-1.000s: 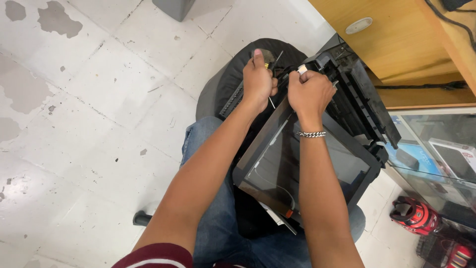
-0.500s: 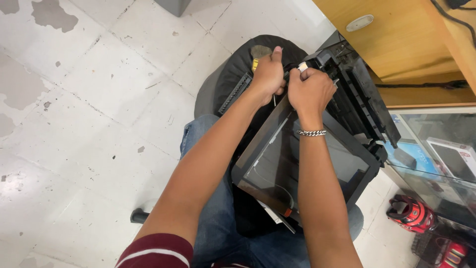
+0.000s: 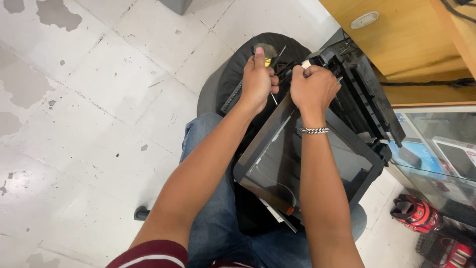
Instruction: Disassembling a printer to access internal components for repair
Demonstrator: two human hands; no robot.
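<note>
A black printer with a glass scanner lid rests on my lap, its far end opened up. My left hand is closed around a screwdriver with a yellow and black handle, thumb up, its thin shaft poking out toward the printer's far corner. My right hand is a fist at that same corner, pinching a small white part between thumb and finger. A silver chain bracelet circles my right wrist. What lies under both hands is hidden.
A round black stool stands just beyond my knees on the white tiled floor. A wooden desk is at the upper right, with a glass cabinet below it. Red and black power tools lie at the lower right.
My left hand has shifted slightly with the screwdriver, thumb now raised higher. My right hand stays clenched at the printer's corner. The printer has not moved.
</note>
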